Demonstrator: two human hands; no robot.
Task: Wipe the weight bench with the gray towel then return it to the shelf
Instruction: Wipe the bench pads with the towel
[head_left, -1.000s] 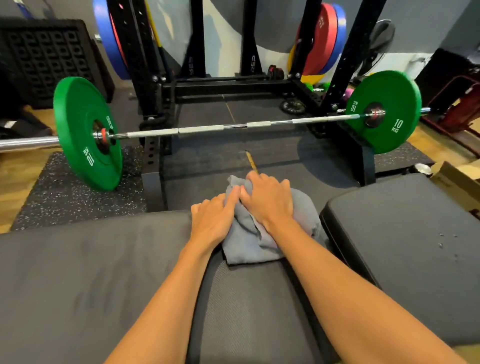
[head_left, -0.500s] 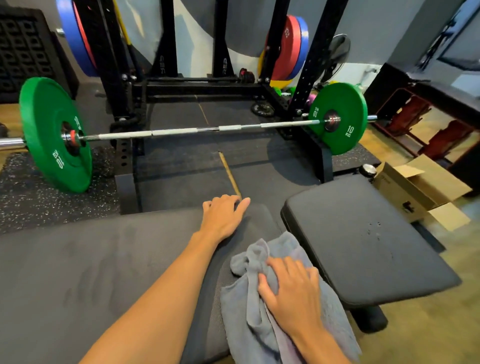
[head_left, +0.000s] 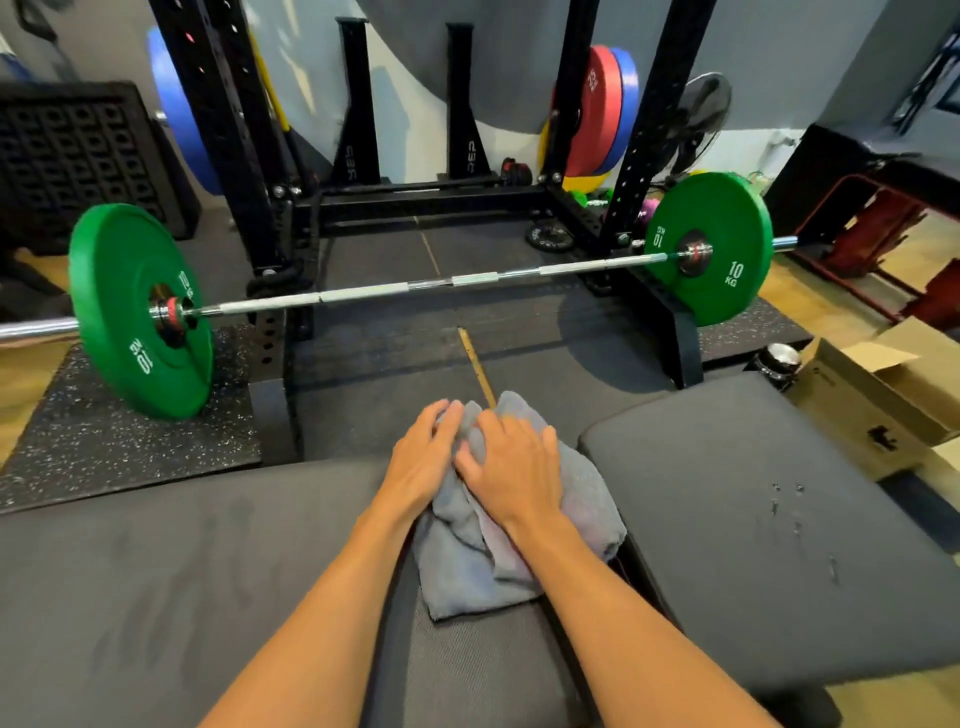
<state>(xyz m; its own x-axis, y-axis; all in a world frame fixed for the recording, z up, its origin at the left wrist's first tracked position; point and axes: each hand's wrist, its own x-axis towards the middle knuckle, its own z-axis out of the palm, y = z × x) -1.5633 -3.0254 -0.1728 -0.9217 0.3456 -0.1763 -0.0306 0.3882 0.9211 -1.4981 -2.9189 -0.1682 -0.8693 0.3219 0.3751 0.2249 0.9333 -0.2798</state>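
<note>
A gym with black rubber flooring spreads beyond the dark padded worktop (head_left: 156, 571). The left hand (head_left: 421, 462) and right hand (head_left: 514, 467) lie side by side, fingers (head_left: 447, 415) nearly straight and open, pressing down on the gray towel (head_left: 467, 571) without gripping it. The towel is bunched under both palms at the worktop's far edge and trails back past the wrists. Half a second ago the right hand held it alone, much nearer the body, while the left rested bare on that far edge.

Just right of the fingers sits a second pad (head_left: 727, 467) with a few droplets (head_left: 795, 519). Beyond the fingertips a barbell (head_left: 415, 286) with green plates (head_left: 140, 312) lies on the floor before a black rack (head_left: 223, 156). Far right is a cardboard box (head_left: 872, 395).
</note>
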